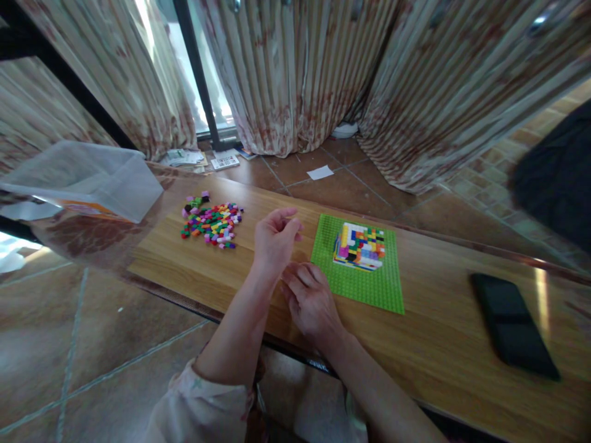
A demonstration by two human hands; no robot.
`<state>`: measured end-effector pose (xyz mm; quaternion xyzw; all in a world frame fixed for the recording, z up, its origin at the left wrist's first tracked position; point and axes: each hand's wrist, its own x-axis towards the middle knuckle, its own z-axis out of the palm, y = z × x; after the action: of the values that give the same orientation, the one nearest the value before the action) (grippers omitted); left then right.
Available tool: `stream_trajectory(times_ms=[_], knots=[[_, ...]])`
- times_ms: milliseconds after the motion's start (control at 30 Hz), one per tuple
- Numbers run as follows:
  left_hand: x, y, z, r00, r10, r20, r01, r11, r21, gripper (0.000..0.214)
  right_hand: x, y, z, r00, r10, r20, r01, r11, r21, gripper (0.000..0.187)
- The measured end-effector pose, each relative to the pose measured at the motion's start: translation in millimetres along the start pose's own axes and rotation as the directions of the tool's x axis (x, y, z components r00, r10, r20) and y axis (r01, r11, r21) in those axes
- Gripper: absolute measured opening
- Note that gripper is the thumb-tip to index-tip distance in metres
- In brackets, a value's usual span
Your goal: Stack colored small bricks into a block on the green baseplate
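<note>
The squat, multicoloured block of small plastic bricks (359,247) is standing on the square, studded green plastic baseplate (367,293), on the person's right of both hands. It is presumably light and stiff, with fairly smooth faces; its joints would likely part under a sideways knock, so gripping low on two opposite walls appears soundest. The loose heap of tiny coloured plastic bricks (215,224) is lying well apart, to the left; each piece would probably call for a fingertip pinch.

The left hand (276,239) is hovering between heap and baseplate, its fingers pointing rightward, thumb near them. The right hand (310,299) is lying lower, near the baseplate's left edge, fingers bent, tips close to the left wrist. Whether either is pinching a brick cannot be told.

The brown wooden tabletop (434,323) is also bearing a flat black phone-like object (512,320). A translucent plastic box (138,184) is standing beyond the heap.
</note>
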<state>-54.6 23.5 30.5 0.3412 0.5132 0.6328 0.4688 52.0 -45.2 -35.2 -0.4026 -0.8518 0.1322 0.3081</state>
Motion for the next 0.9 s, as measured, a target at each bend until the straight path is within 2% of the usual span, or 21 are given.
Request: stream_trajectory(times_ms=[167,400,533,667,767,833,900], knots=[[0,-1,-1.3,1.000,0.000,0.006,0.000,1.000,0.007,0.018,8,2,13,1.000,-0.025,-0.009,0.025,1.000,-0.005,0.026],[-1,-2,0.2,1.000,-0.010,0.022,0.010,1.000,0.013,0.017,7,5,10,0.999,-0.032,-0.012,0.031,0.997,-0.073,0.023],[-5,-2,1.9,0.997,-0.044,0.057,0.042,0.999,0.032,0.016,7,7,-4,0.998,0.036,-0.050,-0.039,0.997,-0.064,0.023],[-12,-4,7.1,0.984,-0.150,0.100,0.150,0.989,0.004,0.014,11,9,-33,0.976,0.137,-0.170,-0.125,0.989,0.082,0.020],[-19,-7,13.1,0.937,-0.286,0.201,0.313,0.942,-0.118,0.015,15,11,-57,0.916,0.272,-0.297,-0.218,0.955,0.201,0.016],[-24,-8,16.9,0.861,-0.384,0.333,0.462,0.865,-0.198,0.022,17,13,-68,0.881,0.334,-0.335,-0.247,0.929,0.276,0.015],[-27,-10,19.7,0.771,-0.454,0.447,0.591,0.772,-0.234,0.025,19,15,-73,0.879,0.353,-0.320,-0.254,0.916,0.312,0.016]])
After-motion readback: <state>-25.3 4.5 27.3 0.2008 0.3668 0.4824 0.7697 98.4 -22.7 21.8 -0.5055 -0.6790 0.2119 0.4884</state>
